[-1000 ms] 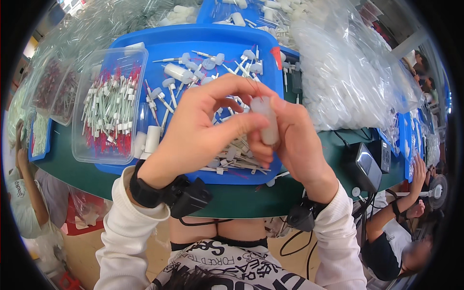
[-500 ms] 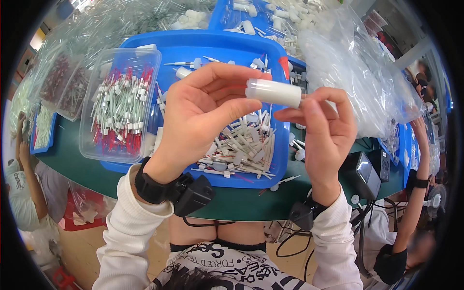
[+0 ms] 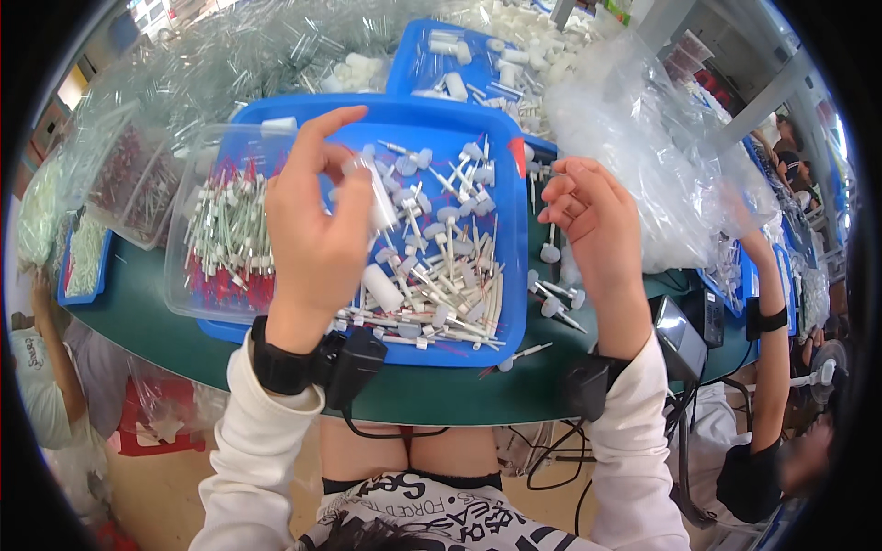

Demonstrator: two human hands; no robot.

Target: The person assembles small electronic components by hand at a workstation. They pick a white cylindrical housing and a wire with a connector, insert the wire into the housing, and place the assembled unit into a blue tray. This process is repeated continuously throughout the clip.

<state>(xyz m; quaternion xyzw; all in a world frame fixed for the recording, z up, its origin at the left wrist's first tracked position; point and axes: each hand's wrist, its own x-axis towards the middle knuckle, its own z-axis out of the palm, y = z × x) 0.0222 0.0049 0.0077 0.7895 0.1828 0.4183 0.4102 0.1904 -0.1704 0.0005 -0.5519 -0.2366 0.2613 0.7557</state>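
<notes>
My left hand is raised over the blue tray and pinches a small white plastic tube between thumb and fingers. My right hand hovers over the tray's right edge with its fingers loosely curled and nothing in it. The tray holds several loose white caps and thin white sticks. A clear plastic box of white-and-red stick parts sits on the tray's left side, beside my left hand.
The green table edge runs below the tray. A second blue tray of white parts lies behind. Clear plastic bags pile up at right. A black device sits near the right edge. Another person's arm reaches in at right.
Both hands held the white tube together before. Now my right hand has let go and moved right, while my left hand keeps the tube and has shifted left and down.
</notes>
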